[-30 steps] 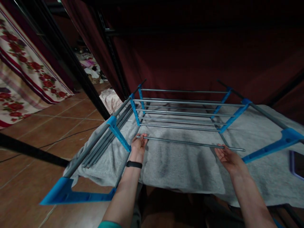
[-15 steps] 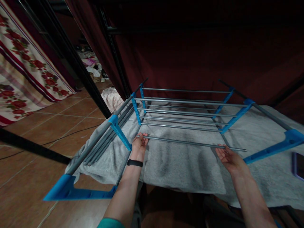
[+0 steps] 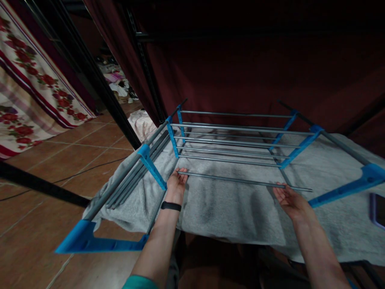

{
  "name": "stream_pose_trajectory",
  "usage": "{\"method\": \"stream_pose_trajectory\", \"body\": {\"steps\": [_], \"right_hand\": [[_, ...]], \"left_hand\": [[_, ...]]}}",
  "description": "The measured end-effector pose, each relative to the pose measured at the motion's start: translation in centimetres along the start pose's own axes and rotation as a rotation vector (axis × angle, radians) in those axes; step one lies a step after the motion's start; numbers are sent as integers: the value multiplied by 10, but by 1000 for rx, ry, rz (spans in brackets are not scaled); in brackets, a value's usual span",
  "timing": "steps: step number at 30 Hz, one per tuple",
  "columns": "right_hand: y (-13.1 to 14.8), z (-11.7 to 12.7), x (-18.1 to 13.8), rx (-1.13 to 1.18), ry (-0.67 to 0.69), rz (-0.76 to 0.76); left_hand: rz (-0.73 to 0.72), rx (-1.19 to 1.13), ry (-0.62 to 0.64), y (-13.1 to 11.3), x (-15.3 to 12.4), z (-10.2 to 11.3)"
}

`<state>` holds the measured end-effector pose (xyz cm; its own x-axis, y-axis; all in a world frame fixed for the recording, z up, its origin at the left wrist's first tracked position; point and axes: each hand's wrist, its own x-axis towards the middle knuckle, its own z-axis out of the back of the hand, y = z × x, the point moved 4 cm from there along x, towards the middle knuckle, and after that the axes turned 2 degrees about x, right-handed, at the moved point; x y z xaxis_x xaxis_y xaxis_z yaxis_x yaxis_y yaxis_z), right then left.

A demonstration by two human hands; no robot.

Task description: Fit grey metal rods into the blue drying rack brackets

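A thin grey metal rod runs level between my two hands, above the grey cloth. My left hand grips it close to its left end, fingers closed around it. Near the other end my right hand pinches it, and a short length sticks out past the fingers. Behind the rod lies a rack frame of grey tubes and blue plastic brackets, with several crossbars fitted between the sides. The nearest blue bracket on the left stands beside my left hand; a blue bracket on the right is beyond my right wrist.
Several loose grey rods lie along the left side of the grey cloth. A phone rests at the right edge. Black metal posts and a dark red curtain surround the surface. Tiled floor shows at left.
My left hand and the rod's left end have shifted very slightly. My right hand and the rack frame look the same.
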<state>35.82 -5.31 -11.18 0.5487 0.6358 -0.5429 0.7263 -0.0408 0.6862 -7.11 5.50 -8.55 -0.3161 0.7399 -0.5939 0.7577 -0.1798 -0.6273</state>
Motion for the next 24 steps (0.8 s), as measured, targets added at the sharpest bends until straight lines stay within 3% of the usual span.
{"method": "stream_pose_trajectory", "body": {"steps": [24], "right_hand": [[-5,-8,-4,-14,74,5]], "left_hand": [[68,25,8,7,0,-4]]}}
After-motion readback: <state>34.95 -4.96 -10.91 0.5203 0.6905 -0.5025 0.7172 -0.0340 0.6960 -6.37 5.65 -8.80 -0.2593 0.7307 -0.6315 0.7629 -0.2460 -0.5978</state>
